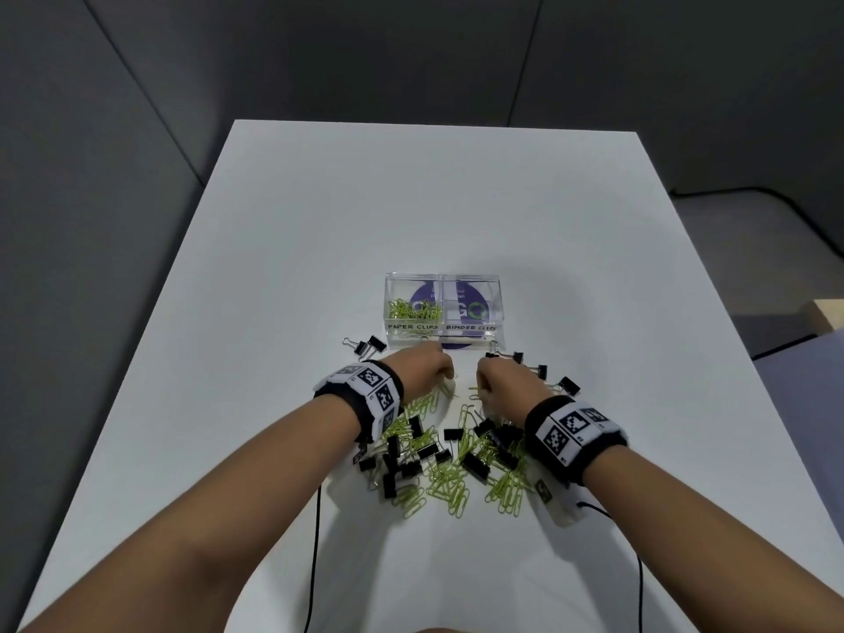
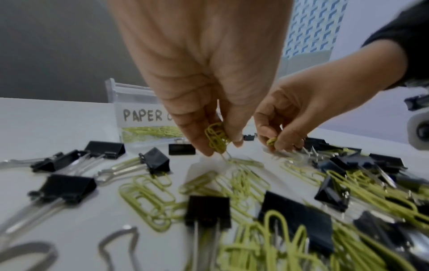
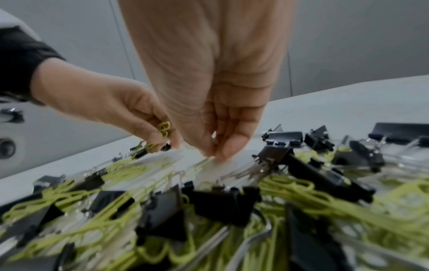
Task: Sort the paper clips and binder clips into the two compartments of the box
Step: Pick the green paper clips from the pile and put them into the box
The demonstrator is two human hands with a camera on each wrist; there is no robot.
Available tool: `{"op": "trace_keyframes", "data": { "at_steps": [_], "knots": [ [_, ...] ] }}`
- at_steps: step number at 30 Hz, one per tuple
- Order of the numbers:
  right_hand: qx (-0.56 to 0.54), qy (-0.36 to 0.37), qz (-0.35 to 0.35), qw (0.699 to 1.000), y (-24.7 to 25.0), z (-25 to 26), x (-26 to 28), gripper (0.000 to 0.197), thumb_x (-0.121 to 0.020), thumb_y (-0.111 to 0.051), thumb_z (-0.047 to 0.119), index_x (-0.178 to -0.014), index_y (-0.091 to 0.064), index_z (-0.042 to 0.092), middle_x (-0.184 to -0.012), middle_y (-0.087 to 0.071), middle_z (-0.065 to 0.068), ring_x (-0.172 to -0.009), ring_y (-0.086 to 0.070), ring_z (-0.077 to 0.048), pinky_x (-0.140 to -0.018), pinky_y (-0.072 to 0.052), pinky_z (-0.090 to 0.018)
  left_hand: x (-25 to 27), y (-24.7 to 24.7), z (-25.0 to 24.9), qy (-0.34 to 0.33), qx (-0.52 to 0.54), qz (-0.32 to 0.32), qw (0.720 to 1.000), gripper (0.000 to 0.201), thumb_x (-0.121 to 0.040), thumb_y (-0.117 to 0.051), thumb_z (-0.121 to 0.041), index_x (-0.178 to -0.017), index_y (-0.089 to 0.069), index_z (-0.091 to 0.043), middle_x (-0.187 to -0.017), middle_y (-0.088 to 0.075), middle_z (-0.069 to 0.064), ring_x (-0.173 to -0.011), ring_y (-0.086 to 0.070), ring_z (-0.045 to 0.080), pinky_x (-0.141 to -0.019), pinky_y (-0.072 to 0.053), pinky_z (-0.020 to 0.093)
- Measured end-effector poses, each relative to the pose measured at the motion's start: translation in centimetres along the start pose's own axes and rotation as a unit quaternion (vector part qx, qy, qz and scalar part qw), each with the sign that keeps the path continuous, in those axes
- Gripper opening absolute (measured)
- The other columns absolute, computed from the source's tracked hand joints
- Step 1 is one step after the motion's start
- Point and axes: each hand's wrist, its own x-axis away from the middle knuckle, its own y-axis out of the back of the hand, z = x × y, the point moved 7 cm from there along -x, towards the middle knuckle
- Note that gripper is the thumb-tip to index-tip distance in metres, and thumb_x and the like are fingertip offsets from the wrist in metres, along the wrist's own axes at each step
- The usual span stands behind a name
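Now I'm pinching green paper clips [image 2: 217, 139] in my left hand [image 1: 422, 364], my right hand [image 1: 500, 379] pinching another, gathering several for the paper-clip compartment [image 1: 413, 301].

Yellow-green wire paper clips [image 1: 450, 488] tangled among black binder clips with silver wire handles [image 1: 475, 464]; white tabletop [image 1: 411, 198] beneath; clear plastic box [image 1: 444, 312] showing purple-and-green print; black-and-white checkered wristbands [image 1: 365, 395].

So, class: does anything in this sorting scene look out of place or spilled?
Nothing is misplaced in the box: only green paper clips lie in the left compartment, and the right one looks empty. The mixed pile of paper and binder clips on the table is simply unsorted.
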Motion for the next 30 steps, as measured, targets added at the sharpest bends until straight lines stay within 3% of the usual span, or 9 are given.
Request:
{"op": "trace_keyframes", "data": {
  "at_steps": [3,6,10,13,16,18,20,23,30],
  "knots": [
    [-0.074,0.003,-0.002,0.997,0.3,-0.3,0.2,0.010,-0.090,-0.049,0.004,-0.098,-0.053,0.008,-0.097,-0.064,-0.010,-0.086,-0.062,-0.027,-0.076,-0.051,-0.037,1.0,1.6,0.8,0.004,0.027,-0.026,0.999,0.028,-0.099,-0.040,-0.013,-0.117,-0.061,-0.005,-0.121,-0.054,0.009,-0.110,-0.054,0.021,-0.094,-0.039,0.023],
    [-0.098,0.016,-0.012,0.995,0.5,0.1,0.2,0.022,-0.094,-0.051,0.014,-0.117,-0.051,0.014,-0.097,-0.067,-0.008,-0.074,-0.064,-0.021,-0.076,-0.055,-0.037,2.1,2.2,2.6,0.040,0.041,-0.014,0.998,0.028,-0.098,-0.038,-0.004,-0.119,-0.056,-0.005,-0.118,-0.059,0.009,-0.096,-0.055,0.017,-0.083,-0.041,0.022],
    [-0.069,0.002,0.025,0.997,0.0,0.9,-0.2,0.013,-0.092,-0.048,0.008,-0.101,-0.057,0.005,-0.100,-0.063,-0.011,-0.084,-0.059,-0.024,-0.071,-0.045,-0.031,3.7,2.2,5.4,0.096,0.025,-0.009,0.995,0.022,-0.098,-0.034,-0.007,-0.111,-0.052,-0.010,-0.095,-0.056,0.003,-0.083,-0.051,0.020,-0.071,-0.041,0.028],
    [-0.051,-0.025,0.037,0.998,-0.7,1.1,-0.6,0.011,-0.093,-0.036,0.006,-0.085,-0.043,0.006,-0.078,-0.050,-0.007,-0.072,-0.045,-0.021,-0.059,-0.032,-0.028,5.0,2.2,6.7,0.112,-0.001,-0.015,0.994,0.016,-0.098,-0.033,-0.022,-0.091,-0.043,-0.012,-0.072,-0.042,-0.004,-0.068,-0.040,0.017,-0.061,-0.033,0.028],
    [-0.061,-0.035,0.057,0.996,-1.2,1.6,-0.7,0.009,-0.092,-0.037,0.013,-0.084,-0.039,0.009,-0.068,-0.038,0.001,-0.060,-0.037,-0.016,-0.050,-0.025,-0.026,5.7,2.0,7.4,0.117,-0.057,-0.015,0.991,0.030,-0.100,-0.030,-0.036,-0.085,-0.042,-0.014,-0.067,-0.040,-0.005,-0.064,-0.040,0.015,-0.062,-0.035,0.028],
    [-0.043,-0.024,0.056,0.997,-1.1,2.3,-0.7,0.013,-0.092,-0.041,0.023,-0.086,-0.039,0.011,-0.068,-0.040,0.002,-0.064,-0.041,-0.018,-0.051,-0.027,-0.027,5.9,1.8,7.6,0.123,-0.083,-0.007,0.989,0.032,-0.102,-0.026,-0.034,-0.087,-0.045,-0.013,-0.072,-0.045,-0.003,-0.072,-0.045,0.017,-0.067,-0.037,0.029],
    [-0.011,-0.011,0.047,0.999,-0.7,2.9,-0.6,0.021,-0.095,-0.040,0.031,-0.094,-0.044,0.011,-0.075,-0.049,-0.002,-0.076,-0.049,-0.024,-0.057,-0.034,-0.030,5.9,1.7,7.9,0.140,-0.091,0.002,0.986,0.022,-0.101,-0.030,-0.023,-0.097,-0.048,-0.011,-0.084,-0.053,0.003,-0.078,-0.050,0.021,-0.069,-0.038,0.031],
    [0.064,0.019,0.041,0.997,-0.3,3.7,-0.4,0.028,-0.100,-0.035,0.022,-0.114,-0.049,0.003,-0.109,-0.057,-0.014,-0.101,-0.056,-0.031,-0.079,-0.044,-0.037,6.0,1.2,8.3,0.165,-0.115,-0.001,0.980,0.016,-0.096,-0.035,-0.013,-0.100,-0.050,-0.010,-0.092,-0.059,0.008,-0.082,-0.057,0.025,-0.069,-0.040,0.031],
    [0.007,0.012,0.018,1.000,-0.7,2.2,-0.8,0.022,-0.096,-0.042,0.024,-0.110,-0.052,0.010,-0.110,-0.060,-0.008,-0.094,-0.058,-0.026,-0.079,-0.046,-0.035,5.0,-0.3,7.1,0.185,-0.102,-0.033,0.977,0.044,-0.089,-0.049,-0.055,-0.073,-0.056,-0.014,-0.066,-0.055,-0.003,-0.069,-0.058,0.018,-0.065,-0.047,0.028]
  ]
}}
